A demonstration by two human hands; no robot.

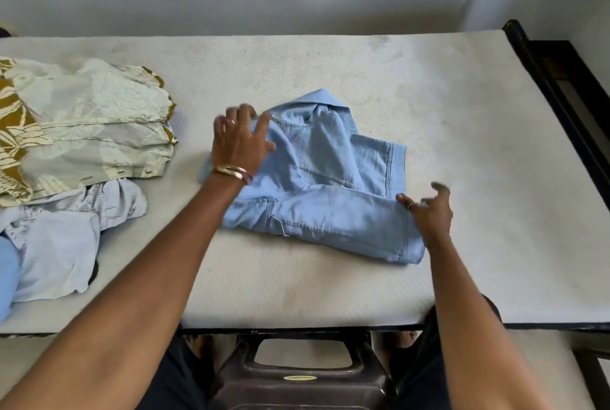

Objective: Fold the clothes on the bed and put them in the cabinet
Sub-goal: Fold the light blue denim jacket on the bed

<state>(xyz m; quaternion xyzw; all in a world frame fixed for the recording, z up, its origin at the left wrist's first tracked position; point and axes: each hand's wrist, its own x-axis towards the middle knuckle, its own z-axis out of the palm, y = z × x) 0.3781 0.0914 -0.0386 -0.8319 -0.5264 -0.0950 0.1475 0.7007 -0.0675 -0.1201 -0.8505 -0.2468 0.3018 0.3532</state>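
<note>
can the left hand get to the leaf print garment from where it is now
Probably yes. The left hand rests on the light blue denim garment, and only bare mattress lies between it and the leaf print garment to its left. Nothing blocks that path.

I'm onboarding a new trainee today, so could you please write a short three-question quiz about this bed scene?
1. True or false: the left hand rests flat on the light blue denim shirt.
2. Which wrist wears the bangles? A) left B) right
3. Fill in: the patterned cream and mustard garment lies at the ____ side of the mattress.

Key: 1 true; 2 A; 3 left. The right hand, fingers spread, is at the shirt's right edge.
</note>
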